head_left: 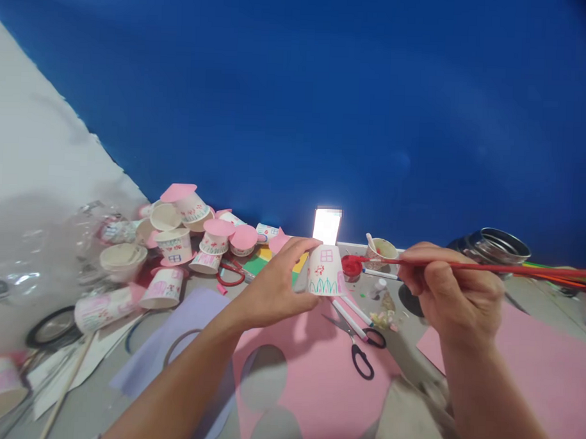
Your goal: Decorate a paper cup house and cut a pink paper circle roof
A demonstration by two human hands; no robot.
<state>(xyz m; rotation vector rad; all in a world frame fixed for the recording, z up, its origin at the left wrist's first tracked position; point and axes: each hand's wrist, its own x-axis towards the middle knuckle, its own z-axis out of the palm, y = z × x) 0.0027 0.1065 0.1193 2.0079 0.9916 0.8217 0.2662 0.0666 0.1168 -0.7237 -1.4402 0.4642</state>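
Observation:
Upside down, a white paper cup point(326, 270) with a purple window, red flowers and green grass drawn on it is gripped by my left hand point(279, 280), thumb low and fingers high. My right hand point(451, 292) pinches a long red paintbrush point(531, 271), held nearly level. Its bristle end points left, at a small pot of red paint point(352, 269) just right of the cup; whether it touches the paint I cannot tell. Below the cup lie white markers point(351, 321) with coloured caps and black-handled scissors point(362, 359), on pink paper point(330, 387) with round holes cut out.
Several decorated cups point(173, 248), some with pink paper roofs, are heaped at left near red-handled scissors point(232, 275). A purple sheet point(173, 337) lies by my left forearm. Behind the paint stand a glowing screen point(326, 227) and a cup point(383, 249). A metal-rimmed jar point(501, 246) is at right.

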